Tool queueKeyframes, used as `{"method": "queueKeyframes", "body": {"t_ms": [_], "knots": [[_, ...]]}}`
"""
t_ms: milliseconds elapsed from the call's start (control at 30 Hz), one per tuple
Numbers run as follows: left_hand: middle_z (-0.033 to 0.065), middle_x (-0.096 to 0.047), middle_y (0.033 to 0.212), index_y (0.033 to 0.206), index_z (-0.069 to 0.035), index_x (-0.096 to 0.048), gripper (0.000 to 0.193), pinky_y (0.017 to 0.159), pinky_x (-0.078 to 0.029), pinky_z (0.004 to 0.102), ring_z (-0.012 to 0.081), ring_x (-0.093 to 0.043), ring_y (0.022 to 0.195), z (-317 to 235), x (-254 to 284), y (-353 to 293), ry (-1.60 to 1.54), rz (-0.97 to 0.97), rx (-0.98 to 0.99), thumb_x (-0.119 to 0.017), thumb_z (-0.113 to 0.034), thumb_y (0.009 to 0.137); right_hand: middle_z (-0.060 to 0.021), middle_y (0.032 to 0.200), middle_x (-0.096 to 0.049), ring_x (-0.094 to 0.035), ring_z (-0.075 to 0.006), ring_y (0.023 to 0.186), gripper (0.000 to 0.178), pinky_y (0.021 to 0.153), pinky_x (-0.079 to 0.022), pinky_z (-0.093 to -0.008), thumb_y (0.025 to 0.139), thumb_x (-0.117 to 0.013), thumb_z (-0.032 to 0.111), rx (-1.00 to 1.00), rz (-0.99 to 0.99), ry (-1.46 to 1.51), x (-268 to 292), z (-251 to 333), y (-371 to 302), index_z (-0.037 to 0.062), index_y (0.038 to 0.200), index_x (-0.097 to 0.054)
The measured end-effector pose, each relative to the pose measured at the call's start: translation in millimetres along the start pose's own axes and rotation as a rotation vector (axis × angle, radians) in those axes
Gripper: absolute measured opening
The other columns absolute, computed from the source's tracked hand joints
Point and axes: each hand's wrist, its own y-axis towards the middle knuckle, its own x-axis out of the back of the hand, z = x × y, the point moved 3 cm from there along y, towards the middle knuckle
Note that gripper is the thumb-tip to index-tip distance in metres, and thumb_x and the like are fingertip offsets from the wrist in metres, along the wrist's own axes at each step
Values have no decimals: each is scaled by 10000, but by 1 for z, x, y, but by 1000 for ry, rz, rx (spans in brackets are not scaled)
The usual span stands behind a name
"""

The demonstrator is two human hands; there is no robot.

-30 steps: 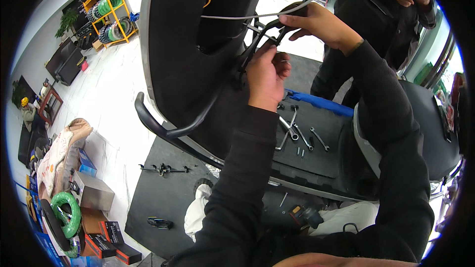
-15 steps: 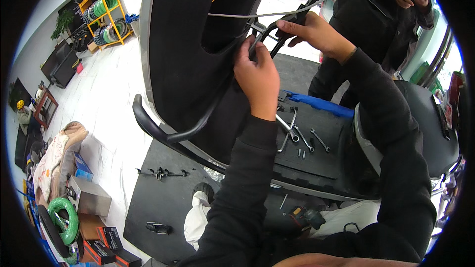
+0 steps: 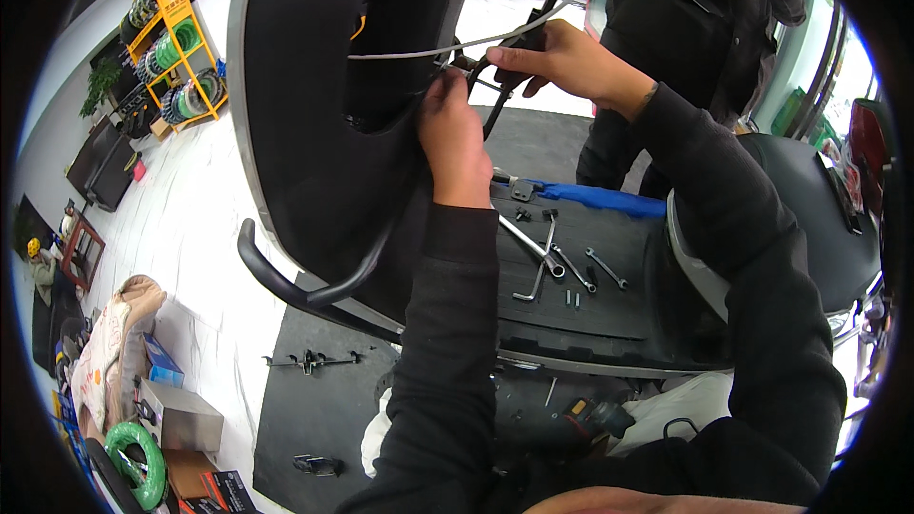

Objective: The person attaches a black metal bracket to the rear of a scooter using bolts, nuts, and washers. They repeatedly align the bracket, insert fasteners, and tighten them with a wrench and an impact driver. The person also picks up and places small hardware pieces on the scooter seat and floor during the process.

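Observation:
A scooter's black inner front panel (image 3: 314, 124) fills the upper middle, with a deep recess in it. At the panel's right edge my left hand (image 3: 457, 152) has its fingers bent and closed; what they pinch is hidden behind the knuckles. Just right of it, my right hand (image 3: 586, 67) grips a black bracket (image 3: 500, 100) with slim bars, thumb across its near side. A pale grey cable (image 3: 409, 55) runs from the recess, past both hands, up to the right. Below, wrenches (image 3: 574, 269) and two small metal pins (image 3: 572, 300) lie on the scooter's footboard (image 3: 609, 314).
A black curved guard bar (image 3: 305, 295) juts from the panel's lower left. On the right is the scooter's seat (image 3: 800, 209). A person in dark clothing (image 3: 666, 48) stands across the scooter. A cordless power tool (image 3: 600, 416) lies below the footboard. Boxes (image 3: 181, 414) stand lower left.
The view has shifted, so the panel sits further left. My left hand has slid along the bracket toward the panel edge, its fingertips now more hidden. My right hand keeps its grip.

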Motion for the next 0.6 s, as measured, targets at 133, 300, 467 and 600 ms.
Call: {"method": "queueKeyframes", "body": {"t_ms": [133,300,467,600], "knots": [[125,-727,1118,1163,78,-700,300,960,-444,306,188,-642,1037,4,-3,6,-95,-41,-2,-603,-186,1058,-115,910,-755,-726,-180,833,581,728,-615,-298,922,-791,513,33,4,9,-2,0,0,-61,1007,-756],[135,-722,1196,1193,103,-697,305,926,-497,308,184,-667,1068,9,-7,8,-144,-87,-58,-696,-133,1000,-130,927,-764,-735,-188,837,569,715,-610,-305,927,-791,495,9,4,8,-3,-2,2,-66,1017,-755],[160,-711,1262,1246,112,-674,357,974,-502,317,206,-674,1131,1,-11,7,-88,-154,-4,-687,-156,1010,-115,923,-764,-734,-180,819,567,707,-605,-301,919,-799,492,-47,21,4,0,-9,4,-60,1035,-749],[126,-709,1157,1173,42,-677,231,1003,-492,316,219,-658,1105,-11,0,3,-161,-45,149,-597,-113,1021,-100,720,-688,-667,-162,614,634,584,-522,-302,858,-827,561,-14,-20,23,0,-11,3,-61,840,-710]]}}
